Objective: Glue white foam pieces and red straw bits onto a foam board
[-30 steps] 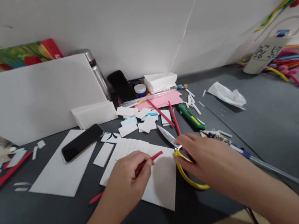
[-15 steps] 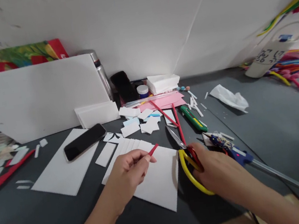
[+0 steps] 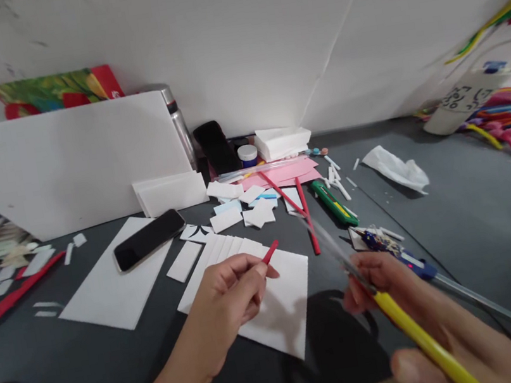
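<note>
Red thin stick point(image 3: 270, 252), short and smooth, pinched at its lower end between thumb and fingertips of the left hand point(image 3: 232, 291), free tip slanting up and to the right, raised just above a smooth white paper sheet point(image 3: 281, 319) on the matte dark grey worktop point(image 3: 453, 200). Right hand point(image 3: 447, 316) clamped around yellow-handled scissors point(image 3: 410, 328), lifted off the worktop, steel blades blurred, aimed up-left toward the stick but apart from it; blades parted or together, impossible to tell. Just beyond the right hand, a blue glue gun point(image 3: 418, 268) with a long clear rod. Further back, a green utility knife point(image 3: 333, 203), two long red sticks point(image 3: 306, 216), small white card rectangles point(image 3: 226, 219) and pink paper point(image 3: 281, 171). To the left, a glossy black phone point(image 3: 149, 239) flat on white card point(image 3: 103, 297). Well right, a crumpled white tissue point(image 3: 396, 169).
</note>
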`<state>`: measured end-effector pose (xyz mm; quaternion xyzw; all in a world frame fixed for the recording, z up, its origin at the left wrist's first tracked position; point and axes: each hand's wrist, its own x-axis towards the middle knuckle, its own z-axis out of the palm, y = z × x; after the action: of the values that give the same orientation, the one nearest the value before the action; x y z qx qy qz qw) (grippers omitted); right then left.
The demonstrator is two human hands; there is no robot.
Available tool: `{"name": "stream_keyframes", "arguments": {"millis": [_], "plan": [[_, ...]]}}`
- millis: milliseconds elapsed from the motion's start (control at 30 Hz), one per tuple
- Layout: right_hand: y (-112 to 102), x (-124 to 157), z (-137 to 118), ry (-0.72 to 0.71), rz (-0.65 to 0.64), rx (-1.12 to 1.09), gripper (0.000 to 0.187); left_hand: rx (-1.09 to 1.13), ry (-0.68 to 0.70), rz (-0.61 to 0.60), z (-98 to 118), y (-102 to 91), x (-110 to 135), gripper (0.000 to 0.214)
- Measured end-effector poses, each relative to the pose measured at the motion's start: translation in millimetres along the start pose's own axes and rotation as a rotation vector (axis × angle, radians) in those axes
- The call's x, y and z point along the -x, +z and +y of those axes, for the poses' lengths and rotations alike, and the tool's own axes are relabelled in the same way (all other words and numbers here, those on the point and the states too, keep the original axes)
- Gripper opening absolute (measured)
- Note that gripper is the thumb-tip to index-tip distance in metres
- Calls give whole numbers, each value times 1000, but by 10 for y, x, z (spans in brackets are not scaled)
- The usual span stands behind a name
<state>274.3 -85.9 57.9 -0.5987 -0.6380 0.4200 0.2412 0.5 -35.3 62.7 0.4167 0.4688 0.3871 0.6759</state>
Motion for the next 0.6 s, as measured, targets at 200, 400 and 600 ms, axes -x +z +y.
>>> {"name": "stream_keyframes", "arguments": {"millis": [200,400,600], "plan": [[91,-87,-305,-62,-197,-71,74,59,-31,-28,-31,79,35,22],[206,-263,-567,-42,-291,-227,73,50,-55,-28,-79,127,30,25],[237,-254,-577,-18,-334,-282,59,41,-92,-14,-96,167,23,23]]}}
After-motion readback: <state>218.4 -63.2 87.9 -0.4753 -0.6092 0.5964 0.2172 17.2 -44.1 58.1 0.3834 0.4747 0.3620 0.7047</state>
